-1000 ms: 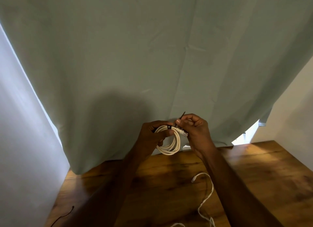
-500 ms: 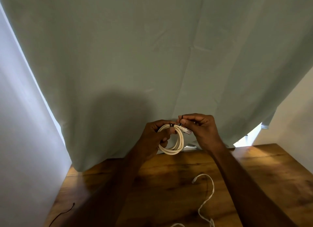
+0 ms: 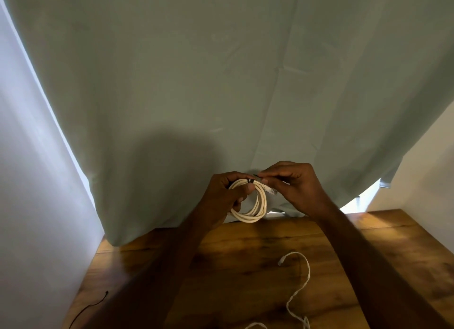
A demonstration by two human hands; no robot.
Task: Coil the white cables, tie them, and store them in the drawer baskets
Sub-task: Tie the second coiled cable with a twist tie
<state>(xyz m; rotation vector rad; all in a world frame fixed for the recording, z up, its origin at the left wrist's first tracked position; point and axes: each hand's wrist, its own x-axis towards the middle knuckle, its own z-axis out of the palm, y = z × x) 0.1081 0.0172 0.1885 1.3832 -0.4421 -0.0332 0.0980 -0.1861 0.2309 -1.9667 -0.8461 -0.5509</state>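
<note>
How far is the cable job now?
Done: one white cable is coiled, held by the left hand. In hand: the right hand pinches the black tie on it. Left: the loose cable on the table; no drawer baskets visible.

Wooden table [image 3: 245,267] carries loose white cable [image 3: 298,294] (black tie [image 3: 91,306] too).

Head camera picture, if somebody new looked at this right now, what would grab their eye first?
Most likely the coiled white cable held up in mid-frame before a big pale green curtain: the left hand grips the coil, the right hand pinches a thin black tie at its top. Next, a loose white cable snaking over the wooden table below.
</note>
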